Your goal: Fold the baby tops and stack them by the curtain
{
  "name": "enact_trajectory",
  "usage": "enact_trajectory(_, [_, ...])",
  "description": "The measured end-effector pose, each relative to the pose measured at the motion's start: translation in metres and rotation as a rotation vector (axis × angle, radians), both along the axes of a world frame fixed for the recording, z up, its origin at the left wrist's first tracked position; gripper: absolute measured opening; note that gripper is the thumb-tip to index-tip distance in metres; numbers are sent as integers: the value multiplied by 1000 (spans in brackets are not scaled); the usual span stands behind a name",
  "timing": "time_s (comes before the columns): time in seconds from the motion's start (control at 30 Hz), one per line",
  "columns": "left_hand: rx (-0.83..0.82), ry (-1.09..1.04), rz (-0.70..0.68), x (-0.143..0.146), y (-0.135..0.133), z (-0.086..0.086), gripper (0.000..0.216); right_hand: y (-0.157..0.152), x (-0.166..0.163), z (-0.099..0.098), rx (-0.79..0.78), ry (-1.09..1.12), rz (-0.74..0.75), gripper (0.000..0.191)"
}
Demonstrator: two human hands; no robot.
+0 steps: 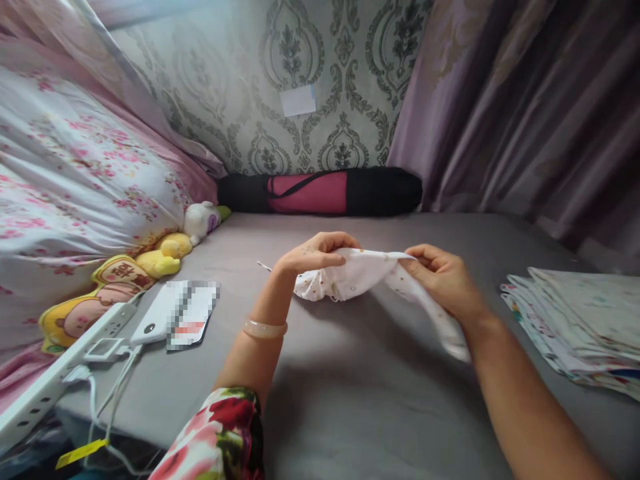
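A white cloth garment with small dots is stretched between my two hands, just above the grey bed sheet. My left hand pinches its upper left edge, with the thumb in front and the fingers behind. At the other end, my right hand grips the upper right edge, thumb toward me. Part of the cloth bunches below my left hand, and a loose flap hangs down beside my right wrist. A thin cord sticks out to the left of my left wrist. The garment's exact kind cannot be made out.
A stack of folded cloths lies at the right. On the left are a white power bank, a phone beside it, a power strip with cables, and several plush toys. A black and pink roll bag lies along the wall.
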State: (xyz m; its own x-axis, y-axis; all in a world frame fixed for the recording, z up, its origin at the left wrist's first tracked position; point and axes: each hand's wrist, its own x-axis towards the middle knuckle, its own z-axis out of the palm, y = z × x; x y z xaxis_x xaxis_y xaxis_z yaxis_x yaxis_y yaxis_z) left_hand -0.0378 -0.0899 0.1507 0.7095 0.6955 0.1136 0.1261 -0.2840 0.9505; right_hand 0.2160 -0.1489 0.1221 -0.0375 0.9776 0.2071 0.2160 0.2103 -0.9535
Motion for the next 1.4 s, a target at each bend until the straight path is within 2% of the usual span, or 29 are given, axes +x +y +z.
enact_trajectory(0.1, [44, -55, 30, 9, -3, -9, 38, -16, 12, 28, -152, 2, -35, 44])
enact_trajectory(0.2, [35, -92, 8, 21, -3, -21, 44, -19, 25, 33, -321, 45, -57, 47])
enact_trajectory(0.3, [21, -125, 6, 33, 3, -40, 41, -9, 43, 18, -451, 7, 5, 43])
enact_trajectory(0.4, [-3, -142, 87, 45, 12, -63, 27, 5, 64, -5, -494, -110, 83, 40])
enact_trajectory(0.47, [-46, -148, 145, 52, 16, -75, 19, 12, 75, -18, -446, -260, 139, 39])
enact_trajectory(0.57, [-102, -122, 182, 60, 17, -85, 20, 19, 77, -29, -308, -534, 223, 35])
enact_trajectory(0.67, [-34, -69, 204, 64, 15, -84, 24, 23, 60, -31, -103, -597, 155, 28])
enact_trajectory(0.77, [8, -40, 184, 67, 12, -79, 27, 26, 34, -32, 41, -449, 100, 32])
enact_trajectory(0.9, [16, -25, 154, 65, 9, -69, 28, 28, 14, -39, -12, -316, 206, 34])
enact_trajectory(1.03, [201, 91, 277, 49, 8, -54, 23, 31, 17, -46, -51, -170, 63, 38])
enact_trajectory(1.07, [198, 146, 265, 43, 7, -50, 24, 32, 19, -46, -47, -119, 13, 39])
enact_trajectory(1.13, [105, 276, 139, 34, 4, -45, 27, 34, 23, -44, -30, -44, -86, 40])
enact_trajectory(1.2, [17, 447, -8, 30, 2, -45, 26, 34, 26, -41, -23, -11, -177, 39])
enact_trajectory(1.23, [27, 539, -39, 30, 1, -47, 23, 34, 27, -38, -20, 0, -216, 39])
enact_trajectory(1.3, [160, 681, 25, 34, 1, -55, 20, 32, 29, -31, -25, 27, -268, 38])
enact_trajectory(1.4, [442, 736, 262, 41, 4, -69, 25, 26, 33, -19, -30, 82, -306, 36])
